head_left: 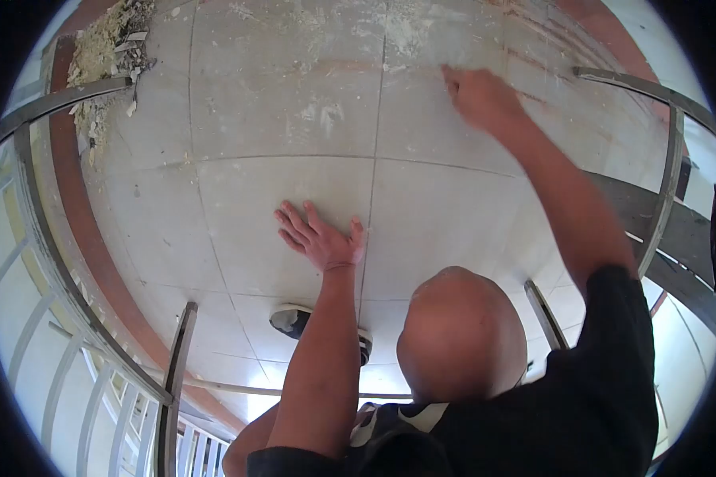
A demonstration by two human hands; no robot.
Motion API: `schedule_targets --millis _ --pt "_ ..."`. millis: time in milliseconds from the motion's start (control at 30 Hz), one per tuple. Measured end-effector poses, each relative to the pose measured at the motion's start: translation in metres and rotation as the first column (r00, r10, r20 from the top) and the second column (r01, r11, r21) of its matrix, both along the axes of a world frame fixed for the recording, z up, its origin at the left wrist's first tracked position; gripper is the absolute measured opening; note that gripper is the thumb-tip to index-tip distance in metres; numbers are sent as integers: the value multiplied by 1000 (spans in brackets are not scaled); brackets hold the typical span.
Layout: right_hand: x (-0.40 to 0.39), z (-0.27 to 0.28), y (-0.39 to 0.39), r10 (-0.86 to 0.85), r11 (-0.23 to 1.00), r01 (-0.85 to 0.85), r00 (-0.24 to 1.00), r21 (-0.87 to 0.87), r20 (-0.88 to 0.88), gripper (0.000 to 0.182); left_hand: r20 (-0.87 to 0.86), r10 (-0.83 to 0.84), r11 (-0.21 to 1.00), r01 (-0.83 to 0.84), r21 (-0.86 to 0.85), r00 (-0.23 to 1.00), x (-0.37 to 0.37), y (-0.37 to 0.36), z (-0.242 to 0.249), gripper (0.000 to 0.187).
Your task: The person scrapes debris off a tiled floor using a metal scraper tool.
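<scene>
My left hand [320, 236] lies with its fingers spread on the pale floor tiles [286, 187], close to a grout line. Farther out and to the right, my right hand [485, 99] is closed, fingers curled, low over the tiles; what it holds, if anything, I cannot make out. Whitish smears and scuff marks [326, 115] cover the tiles ahead of both hands. My bent knee [463, 338] rises between my arms, and a dark shoe [289, 319] shows behind my left wrist.
A heap of broken plaster-like debris [107, 60] lies at the far left along a reddish-brown border strip [87, 215]. Metal frame bars [64, 103] arch in at both sides, with upright legs [179, 342] near me. White railings [64, 381] stand at the lower left.
</scene>
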State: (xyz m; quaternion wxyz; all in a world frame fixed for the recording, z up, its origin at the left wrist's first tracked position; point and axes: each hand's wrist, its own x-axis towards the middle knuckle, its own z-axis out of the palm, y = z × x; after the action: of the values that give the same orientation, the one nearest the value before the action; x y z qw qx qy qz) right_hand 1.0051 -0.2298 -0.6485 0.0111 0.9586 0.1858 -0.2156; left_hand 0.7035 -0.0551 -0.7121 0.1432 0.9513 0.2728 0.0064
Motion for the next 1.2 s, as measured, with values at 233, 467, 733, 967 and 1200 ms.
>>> schedule_targets --millis 233,467,733,967,1200 --pt "17 -3 10 -40 999 41 997 21 -62 36 -25 -3 1000 2 -6 1000 -9 1 3 88" --pt "59 -10 41 -108 991 108 994 81 -3 38 -24 -6 1000 7 19 1000 -6 0 3 88" --pt "34 2 54 -102 995 102 993 6 -65 37 -58 19 1000 -19 10 998 -5 -1 6 86" --pt "-14 1 38 15 999 -14 1000 53 -8 38 -28 45 999 -44 29 999 -1 -1 7 85" --pt "-28 -5 34 -40 991 38 999 125 14 34 -40 14 1000 -13 20 999 -7 2 7 85"
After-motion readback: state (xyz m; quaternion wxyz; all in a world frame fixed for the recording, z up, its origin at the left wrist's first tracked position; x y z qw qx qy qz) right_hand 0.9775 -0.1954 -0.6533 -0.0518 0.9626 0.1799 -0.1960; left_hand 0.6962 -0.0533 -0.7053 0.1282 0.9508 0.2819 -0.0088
